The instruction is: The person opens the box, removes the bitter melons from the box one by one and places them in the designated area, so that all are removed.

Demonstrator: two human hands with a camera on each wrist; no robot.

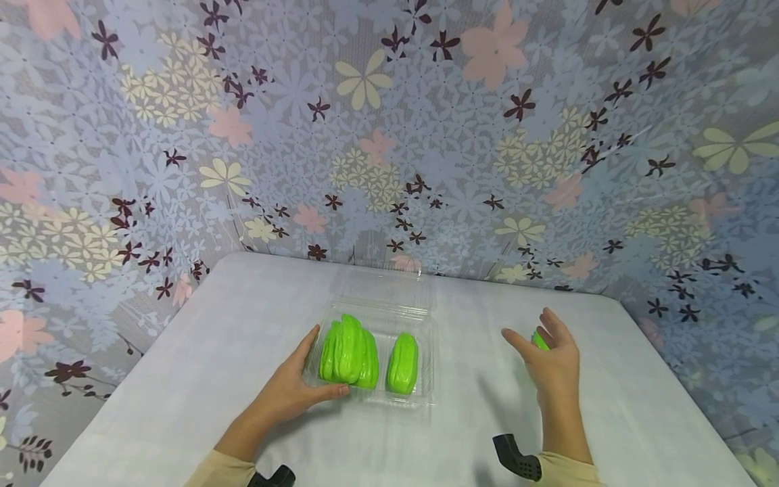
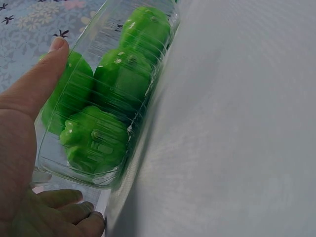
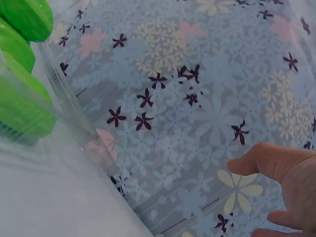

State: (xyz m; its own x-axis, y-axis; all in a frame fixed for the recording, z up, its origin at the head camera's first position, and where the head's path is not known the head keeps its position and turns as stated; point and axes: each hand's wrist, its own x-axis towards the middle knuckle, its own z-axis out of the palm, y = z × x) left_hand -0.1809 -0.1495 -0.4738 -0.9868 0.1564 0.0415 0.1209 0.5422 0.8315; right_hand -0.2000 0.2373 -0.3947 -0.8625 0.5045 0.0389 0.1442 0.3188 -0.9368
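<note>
A clear plastic container [image 1: 426,379] stands on the table with its lid folded back. Inside are several bright green, ribbed pieces shaped like peppers [image 1: 349,352]; a single one [image 1: 403,363] lies apart at the right. My left hand [image 1: 304,389] holds the container's front left corner, thumb along the front wall and fingers along the left side. To the right, my right hand [image 1: 556,358] hovers with thumb and fingers spread. Another green pepper-like piece [image 1: 539,340] shows past its fingers, mostly hidden by them. In the right wrist view, nothing is seen between the thumb and fingers.
The lid [image 1: 383,287] reaches toward the far edge of the white table [image 1: 255,297]. Behind it rises a floral-patterned backdrop [image 1: 426,135]. Black brackets [image 1: 517,460] are worn at both wrists.
</note>
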